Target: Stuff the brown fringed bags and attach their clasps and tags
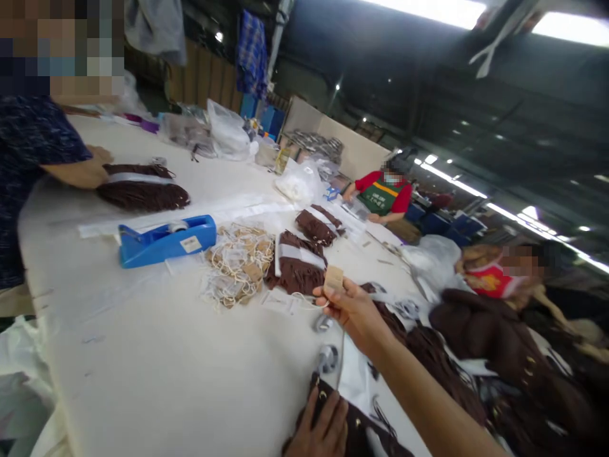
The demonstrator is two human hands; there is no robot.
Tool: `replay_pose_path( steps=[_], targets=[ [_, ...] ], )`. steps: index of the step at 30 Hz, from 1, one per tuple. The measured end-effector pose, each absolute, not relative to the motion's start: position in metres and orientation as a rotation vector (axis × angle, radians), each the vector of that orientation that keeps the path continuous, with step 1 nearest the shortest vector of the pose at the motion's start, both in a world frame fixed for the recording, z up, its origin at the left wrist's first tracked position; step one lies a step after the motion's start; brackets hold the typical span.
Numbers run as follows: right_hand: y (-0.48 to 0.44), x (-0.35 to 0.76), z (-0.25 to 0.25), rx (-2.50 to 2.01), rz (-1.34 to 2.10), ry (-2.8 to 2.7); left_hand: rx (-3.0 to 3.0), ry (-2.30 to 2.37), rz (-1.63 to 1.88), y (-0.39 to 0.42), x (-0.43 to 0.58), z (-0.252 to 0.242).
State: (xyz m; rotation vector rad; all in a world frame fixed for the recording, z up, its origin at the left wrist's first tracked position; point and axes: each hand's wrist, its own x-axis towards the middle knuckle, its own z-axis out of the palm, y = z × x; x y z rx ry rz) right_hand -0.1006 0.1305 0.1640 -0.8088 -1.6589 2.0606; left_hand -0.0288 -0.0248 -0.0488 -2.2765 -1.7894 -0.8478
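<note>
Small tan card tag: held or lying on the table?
Held. The right hand pinches the small tan card tag upright, clear of the white table top.

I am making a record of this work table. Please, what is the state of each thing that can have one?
right hand, shut on the tan tag, raised over the table.
tan tag, upright, pinched at its lower edge.
left hand, resting on the brown garment; grip unclear.
tape dispenser, standing on the table, roll loaded.
pile of tags, loose heap, strings tangled.
fringe bundle, bound by a white band.
</note>
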Motion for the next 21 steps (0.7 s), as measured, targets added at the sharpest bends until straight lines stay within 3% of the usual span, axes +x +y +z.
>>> replay_pose_path(
  steps=[11, 17, 21],
  targets=[
    [0.122, 0.065, 0.142, -1.103, 2.108, -1.306, -2.551, -1.834, -0.596, -0.049, -0.019, -0.006],
    [0.13, 0.069, 0.135, -0.93, 2.276, -1.219, -2.561, -1.625, -0.661, -0.051, -0.015, -0.006],
    [0.144, 0.054, 0.113, -0.747, 2.378, -1.189, -2.6, -1.81, -0.631, -0.042, -0.011, -0.018]
  ],
)
